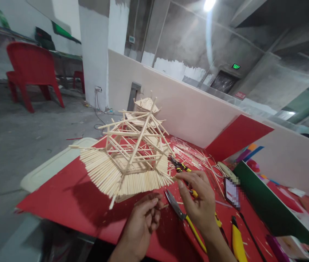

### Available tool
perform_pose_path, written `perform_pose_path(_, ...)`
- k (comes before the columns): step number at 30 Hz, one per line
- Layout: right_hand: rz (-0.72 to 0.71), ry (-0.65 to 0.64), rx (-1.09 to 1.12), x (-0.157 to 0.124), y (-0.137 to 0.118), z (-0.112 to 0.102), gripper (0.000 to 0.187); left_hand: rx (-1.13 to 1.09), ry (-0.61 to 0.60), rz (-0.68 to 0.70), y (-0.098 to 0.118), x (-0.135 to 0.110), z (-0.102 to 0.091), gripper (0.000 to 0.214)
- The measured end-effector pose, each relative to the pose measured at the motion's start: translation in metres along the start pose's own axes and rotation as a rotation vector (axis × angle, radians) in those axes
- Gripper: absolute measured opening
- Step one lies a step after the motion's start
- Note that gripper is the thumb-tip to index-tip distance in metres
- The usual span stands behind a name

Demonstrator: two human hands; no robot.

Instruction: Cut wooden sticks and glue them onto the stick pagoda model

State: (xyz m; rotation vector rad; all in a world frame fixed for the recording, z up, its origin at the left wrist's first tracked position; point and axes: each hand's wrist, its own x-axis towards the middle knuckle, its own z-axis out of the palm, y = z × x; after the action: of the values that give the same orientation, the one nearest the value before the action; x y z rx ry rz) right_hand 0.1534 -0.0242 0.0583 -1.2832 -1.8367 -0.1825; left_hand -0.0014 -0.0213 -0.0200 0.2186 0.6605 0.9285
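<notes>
One peaked stick roof [127,163], perhaps bamboo

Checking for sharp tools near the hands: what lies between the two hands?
In the head view, the grey blades of a yellow-handled cutter lie on the red table between the left hand and right hand.

Red tabletop [69,196]; white tray [53,165] at its left edge. Near right: yellow-handled snips [183,214], yellow utility knife [238,242], phone [231,192]. Mid-table: black-and-yellow pliers [179,165], clear bag of sticks [187,149]. Far: small stick pavilion [146,104] against a pale partition [187,105], leaning red board [236,136]. Right: green divider [266,203]. Far left on the floor: red chair [31,67].
</notes>
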Motion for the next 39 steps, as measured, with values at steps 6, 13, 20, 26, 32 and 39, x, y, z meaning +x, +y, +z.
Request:
perform_pose_path(6,0.214,0.13,0.065,-0.022,0.006,0.001,0.027,0.02,0.025,0.005,-0.001,0.002,-0.001,0.035)
perform_pose_path(13,0.46,0.126,0.149,-0.056,0.008,0.007,0.027,0.152,0.022,0.055,-0.01,0.005,0.001,0.045)
perform_pose_path(20,0.599,0.005,0.37,-0.075,0.008,0.016,0.026,0.291,0.06,0.119,-0.02,0.001,0.015,0.046)
perform_pose_path(26,0.731,-0.011,0.542,-0.078,0.002,0.015,0.008,0.381,0.082,0.09,-0.032,-0.005,0.023,0.049)
perform_pose_path(32,0.605,-0.02,0.587,-0.081,0.001,0.015,0.008,0.456,0.065,0.016,-0.034,-0.007,0.028,0.053)
perform_pose_path(39,0.756,-0.068,0.968,-0.084,-0.005,0.029,0.034,0.664,0.05,0.29,-0.03,-0.004,0.023,0.044)
